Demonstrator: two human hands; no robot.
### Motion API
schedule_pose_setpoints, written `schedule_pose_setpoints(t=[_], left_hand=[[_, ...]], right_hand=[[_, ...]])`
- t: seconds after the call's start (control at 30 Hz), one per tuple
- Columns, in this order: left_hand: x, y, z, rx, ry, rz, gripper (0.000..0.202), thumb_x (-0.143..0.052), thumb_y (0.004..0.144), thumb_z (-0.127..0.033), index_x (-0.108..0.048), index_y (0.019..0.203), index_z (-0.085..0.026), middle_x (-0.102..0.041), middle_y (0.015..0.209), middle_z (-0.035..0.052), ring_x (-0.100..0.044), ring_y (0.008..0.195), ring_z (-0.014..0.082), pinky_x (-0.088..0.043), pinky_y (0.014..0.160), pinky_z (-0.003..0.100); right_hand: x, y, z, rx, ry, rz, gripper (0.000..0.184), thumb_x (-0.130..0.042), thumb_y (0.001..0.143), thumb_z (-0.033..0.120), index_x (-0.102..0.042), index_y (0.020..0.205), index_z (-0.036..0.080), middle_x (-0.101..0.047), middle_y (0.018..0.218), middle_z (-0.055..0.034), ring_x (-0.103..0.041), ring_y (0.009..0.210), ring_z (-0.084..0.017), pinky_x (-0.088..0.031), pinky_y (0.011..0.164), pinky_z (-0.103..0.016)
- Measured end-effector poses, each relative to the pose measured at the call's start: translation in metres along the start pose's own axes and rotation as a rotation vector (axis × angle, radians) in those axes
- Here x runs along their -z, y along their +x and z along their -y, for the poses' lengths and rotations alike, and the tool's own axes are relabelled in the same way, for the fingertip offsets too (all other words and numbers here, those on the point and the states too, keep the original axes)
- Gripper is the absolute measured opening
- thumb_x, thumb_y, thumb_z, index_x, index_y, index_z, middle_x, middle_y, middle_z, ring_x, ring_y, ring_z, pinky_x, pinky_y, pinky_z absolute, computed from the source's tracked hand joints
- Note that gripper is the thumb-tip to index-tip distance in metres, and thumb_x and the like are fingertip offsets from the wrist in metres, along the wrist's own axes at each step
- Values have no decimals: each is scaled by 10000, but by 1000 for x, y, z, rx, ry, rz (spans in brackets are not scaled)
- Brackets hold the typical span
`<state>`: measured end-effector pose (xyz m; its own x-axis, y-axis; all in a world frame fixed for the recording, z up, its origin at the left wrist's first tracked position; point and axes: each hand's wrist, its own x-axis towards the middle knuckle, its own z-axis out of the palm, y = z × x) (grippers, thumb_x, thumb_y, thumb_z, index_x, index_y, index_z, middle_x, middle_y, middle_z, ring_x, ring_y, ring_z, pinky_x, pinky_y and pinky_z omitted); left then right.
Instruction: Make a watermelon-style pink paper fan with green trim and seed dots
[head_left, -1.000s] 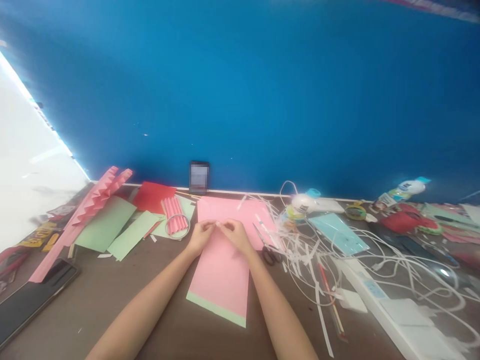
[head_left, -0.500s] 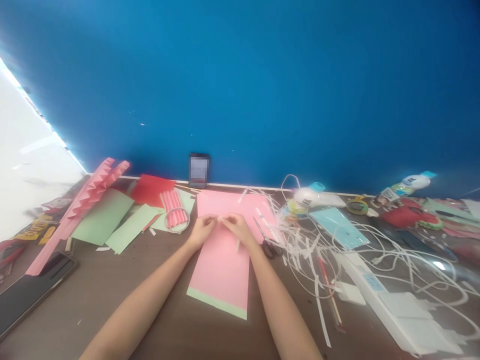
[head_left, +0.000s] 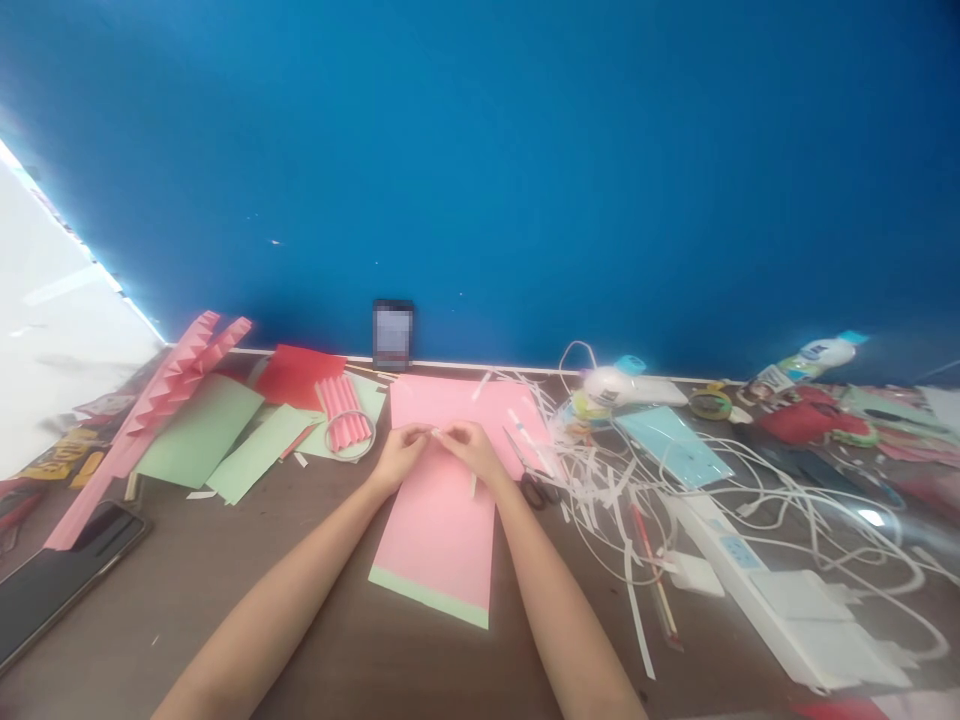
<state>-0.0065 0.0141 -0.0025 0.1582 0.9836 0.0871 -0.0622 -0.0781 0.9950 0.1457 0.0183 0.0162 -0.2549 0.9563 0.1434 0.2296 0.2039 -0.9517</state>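
My left hand [head_left: 399, 455] and my right hand [head_left: 471, 450] meet fingertip to fingertip over the far end of a pink paper sheet [head_left: 439, 530] lying on the brown table [head_left: 247, 640]. Both are closed in a pinch on a thin white strip [head_left: 439, 433] held between them; a short end of it hangs below my right hand. A green sheet [head_left: 427, 598] shows as a band under the pink sheet's near edge. A second pink sheet [head_left: 457, 400] lies just beyond my hands.
Left of the hands lie green sheets [head_left: 196, 430], a red sheet [head_left: 298, 375], pleated pink paper [head_left: 161, 400], rolled pink tubes [head_left: 345, 425] and a phone [head_left: 64, 580]. Scissors [head_left: 534, 485], white paper strips, cables [head_left: 750, 490], a power strip [head_left: 757, 580], glue bottles [head_left: 622, 385] and tape [head_left: 709, 403] crowd the right.
The view has drifted slightly, so everything sits a little lower-left. My hands stay pinched together at the pink sheet's far end, and a short strip end now hangs below my right hand.
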Motion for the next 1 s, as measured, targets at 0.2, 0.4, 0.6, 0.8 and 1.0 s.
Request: schedule_pose_setpoints(t=[0.2,0.4,0.6,0.8,1.0], left_hand=[[-1,-1,-4,26,19,-37,231,-548,730,-272,-672,877,-145,-673,899,69,-593,880,211,-426,830,322],[0,1,3,0,6,-20,211,-552,729,-273,-672,854,-152,-671,907,64,-591,884,211,-423,839,319],[0,2,5,-9,8,-14,198,-549,728,-264,-670,842,-158,-673,903,57,-595,883,210,-431,827,313],[0,1,3,-20,19,-12,202,-542,731,-270,-670,835,-153,-675,898,61,-599,877,206,-429,827,308],[0,0,1,-46,24,-15,193,-544,727,-267,-669,830,-162,-674,890,55,-592,894,210,-427,836,311]], right_hand=[[0,-2,0,28,-22,-5,277,-557,735,412,-576,618,162,-550,619,10,-486,599,-118,-388,597,-251],[-1,0,-1,39,-29,-9,265,-549,741,398,-568,617,165,-555,625,5,-491,601,-121,-392,599,-252],[-2,2,-4,36,-43,-21,252,-552,738,390,-567,616,170,-545,606,13,-482,586,-119,-385,580,-247],[-2,2,-6,43,-54,-27,257,-540,746,391,-561,619,168,-537,609,14,-475,590,-116,-388,590,-246],[-2,3,-7,39,-62,-36,235,-542,739,362,-563,608,168,-534,596,15,-475,586,-118,-384,588,-246]])
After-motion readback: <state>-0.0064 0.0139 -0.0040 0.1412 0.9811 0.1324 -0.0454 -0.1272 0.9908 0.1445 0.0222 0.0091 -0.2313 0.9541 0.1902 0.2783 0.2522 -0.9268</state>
